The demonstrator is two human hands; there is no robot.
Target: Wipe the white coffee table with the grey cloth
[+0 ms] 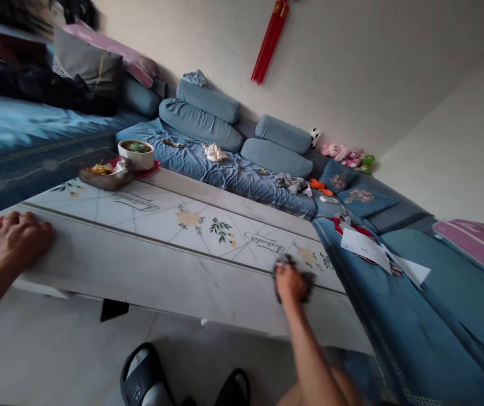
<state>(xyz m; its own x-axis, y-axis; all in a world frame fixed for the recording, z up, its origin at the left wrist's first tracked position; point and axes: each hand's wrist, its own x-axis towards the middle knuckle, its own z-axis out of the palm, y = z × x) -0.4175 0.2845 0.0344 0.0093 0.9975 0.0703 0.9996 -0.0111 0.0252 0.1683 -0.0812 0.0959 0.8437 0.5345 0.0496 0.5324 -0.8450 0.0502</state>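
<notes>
A white low table [170, 225] with leaf and flower patterns runs across the tilted view. My left hand [13, 239] rests on its near left edge, fingers curled down over the rim, holding nothing. My right hand [290, 282] is at the near right end of the tabletop, closed on a dark grey cloth [286, 261] that presses against the surface. The cloth shows around the fingers, partly blurred.
A white bowl of greens [137, 152] and a dark tray of food [105, 173] stand at the table's far left. A blue L-shaped sofa [242, 169] with cushions, crumpled tissues, papers [364, 248] and plush toys [343, 155] wraps behind. Black slippers [149, 378] lie on the floor.
</notes>
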